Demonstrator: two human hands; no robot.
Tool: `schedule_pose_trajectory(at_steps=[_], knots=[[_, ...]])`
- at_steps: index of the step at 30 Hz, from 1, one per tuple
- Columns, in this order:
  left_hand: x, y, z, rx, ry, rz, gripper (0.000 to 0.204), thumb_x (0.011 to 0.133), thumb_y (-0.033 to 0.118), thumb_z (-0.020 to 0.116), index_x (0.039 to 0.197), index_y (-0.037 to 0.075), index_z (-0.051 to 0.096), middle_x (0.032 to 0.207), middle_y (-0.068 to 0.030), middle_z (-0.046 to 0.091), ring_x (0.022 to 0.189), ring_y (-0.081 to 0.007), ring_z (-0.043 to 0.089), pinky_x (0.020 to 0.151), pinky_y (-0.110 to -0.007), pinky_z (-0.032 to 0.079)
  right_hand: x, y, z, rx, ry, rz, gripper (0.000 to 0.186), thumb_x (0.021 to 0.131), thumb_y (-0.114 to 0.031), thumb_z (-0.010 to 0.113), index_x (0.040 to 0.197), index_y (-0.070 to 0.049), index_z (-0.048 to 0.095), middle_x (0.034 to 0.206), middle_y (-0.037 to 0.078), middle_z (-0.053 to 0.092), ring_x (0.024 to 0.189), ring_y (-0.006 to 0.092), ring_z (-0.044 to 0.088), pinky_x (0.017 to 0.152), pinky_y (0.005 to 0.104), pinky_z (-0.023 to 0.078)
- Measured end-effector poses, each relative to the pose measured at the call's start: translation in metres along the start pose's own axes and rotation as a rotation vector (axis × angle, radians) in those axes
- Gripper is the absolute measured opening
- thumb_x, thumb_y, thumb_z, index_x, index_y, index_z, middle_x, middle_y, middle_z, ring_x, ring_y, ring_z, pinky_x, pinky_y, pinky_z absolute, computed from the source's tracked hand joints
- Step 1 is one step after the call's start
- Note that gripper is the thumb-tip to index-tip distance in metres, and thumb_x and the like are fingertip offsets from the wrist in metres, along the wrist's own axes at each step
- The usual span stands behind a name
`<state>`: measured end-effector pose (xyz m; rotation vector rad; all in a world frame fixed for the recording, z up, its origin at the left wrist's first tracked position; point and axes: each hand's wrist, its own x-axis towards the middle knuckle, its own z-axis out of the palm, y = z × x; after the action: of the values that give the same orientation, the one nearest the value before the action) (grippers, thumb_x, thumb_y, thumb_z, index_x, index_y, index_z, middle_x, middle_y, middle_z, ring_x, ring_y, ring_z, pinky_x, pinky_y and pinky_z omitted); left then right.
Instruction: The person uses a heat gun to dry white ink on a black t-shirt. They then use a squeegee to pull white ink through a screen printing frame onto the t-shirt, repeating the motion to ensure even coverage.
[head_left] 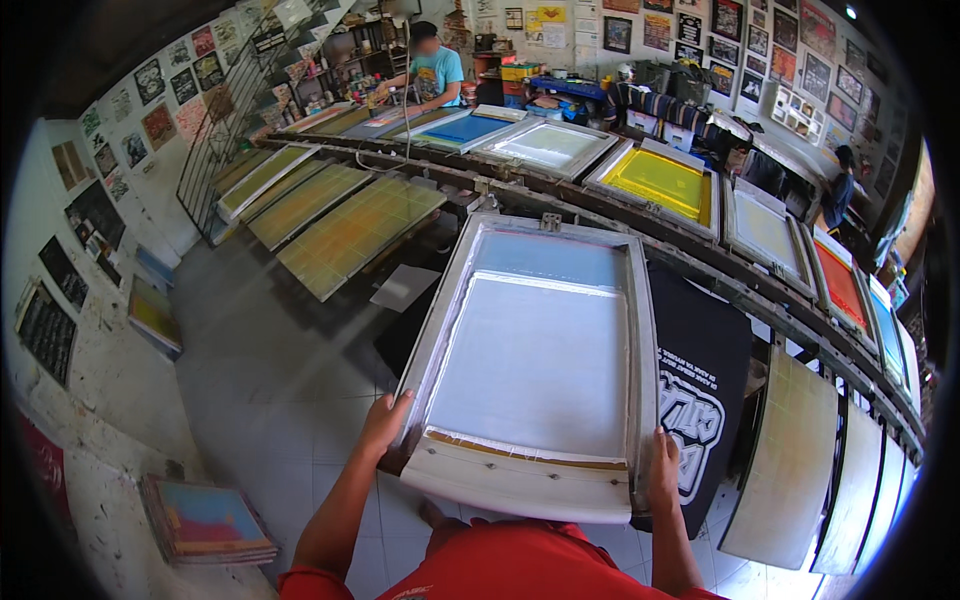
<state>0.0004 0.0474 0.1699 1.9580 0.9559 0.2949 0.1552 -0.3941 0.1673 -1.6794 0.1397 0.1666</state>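
Note:
A large silk-screen frame (640,330) with pale blue-white mesh spans the middle, its far end at a metal clamp (551,222) on the long rail. My left hand (384,424) is closed round the frame's left edge near its close corner. On the opposite edge, my right hand (661,468) grips the frame with fingers mostly hidden. Across the near end runs a pale bar (510,485) with several small bolts. White ink lines the inner border of the mesh. Beneath the frame lies a black T-shirt (705,330) with white print, showing mostly at the right.
More screens, one yellow (660,182) and one red (842,285), line the rail (690,240). Bare printing boards (360,232) stick out at left, others (785,460) at right. A co-worker (436,75) stands across the rail. Stacked screens (205,520) lie on the floor.

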Motion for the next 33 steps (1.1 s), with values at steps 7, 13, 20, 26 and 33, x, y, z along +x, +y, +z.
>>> schedule_pose_trajectory(at_steps=[7, 13, 20, 26, 33], knots=[[0.128, -0.033, -0.051, -0.074, -0.168, 0.116, 0.058, 0.088, 0.053, 0.056, 0.061, 0.005, 0.037, 0.06, -0.0027, 0.031, 0.061, -0.0132, 0.029, 0.053, -0.037, 0.029, -0.033, 0.002, 0.124, 0.042, 0.206, 0.075, 0.052, 0.094, -0.042, 0.052, 0.108, 0.007, 0.057, 0.094, 0.009, 0.059, 0.088, 0.0163, 0.051, 0.082, 0.0297, 0.041], [0.207, -0.031, -0.066, -0.051, -0.284, 0.178, 0.06, 0.087, 0.055, 0.056, 0.059, 0.007, 0.033, 0.058, -0.0022, 0.029, 0.059, -0.0124, 0.027, 0.051, -0.037, 0.025, -0.033, 0.018, 0.174, 0.067, 0.282, 0.087, 0.054, 0.093, -0.043, 0.055, 0.108, 0.009, 0.058, 0.096, 0.01, 0.06, 0.091, 0.0165, 0.052, 0.084, 0.0296, 0.041], [0.247, -0.031, -0.064, -0.075, -0.339, 0.178, 0.06, 0.089, 0.053, 0.055, 0.059, 0.008, 0.03, 0.059, -0.0004, 0.026, 0.059, -0.011, 0.025, 0.051, -0.037, 0.024, -0.035, 0.015, 0.212, 0.037, 0.372, 0.066, 0.049, 0.095, -0.042, 0.053, 0.102, 0.007, 0.06, 0.087, 0.004, 0.057, 0.082, 0.0119, 0.048, 0.075, 0.0277, 0.04], [0.274, -0.047, -0.057, -0.103, -0.351, 0.204, 0.059, 0.089, 0.051, 0.055, 0.06, 0.008, 0.029, 0.059, -0.0001, 0.025, 0.06, -0.0106, 0.024, 0.051, -0.036, 0.024, -0.023, 0.021, 0.22, 0.044, 0.367, 0.059, 0.053, 0.093, -0.041, 0.055, 0.108, 0.009, 0.059, 0.096, 0.01, 0.062, 0.09, 0.016, 0.053, 0.083, 0.03, 0.042], [0.274, -0.026, -0.049, -0.098, -0.383, 0.227, 0.061, 0.089, 0.051, 0.056, 0.06, 0.004, 0.031, 0.057, -0.0035, 0.027, 0.06, -0.0126, 0.026, 0.051, -0.038, 0.026, -0.014, 0.019, 0.218, 0.004, 0.429, 0.093, 0.055, 0.093, -0.043, 0.054, 0.11, 0.01, 0.059, 0.1, 0.014, 0.063, 0.095, 0.0188, 0.055, 0.086, 0.0309, 0.042]])
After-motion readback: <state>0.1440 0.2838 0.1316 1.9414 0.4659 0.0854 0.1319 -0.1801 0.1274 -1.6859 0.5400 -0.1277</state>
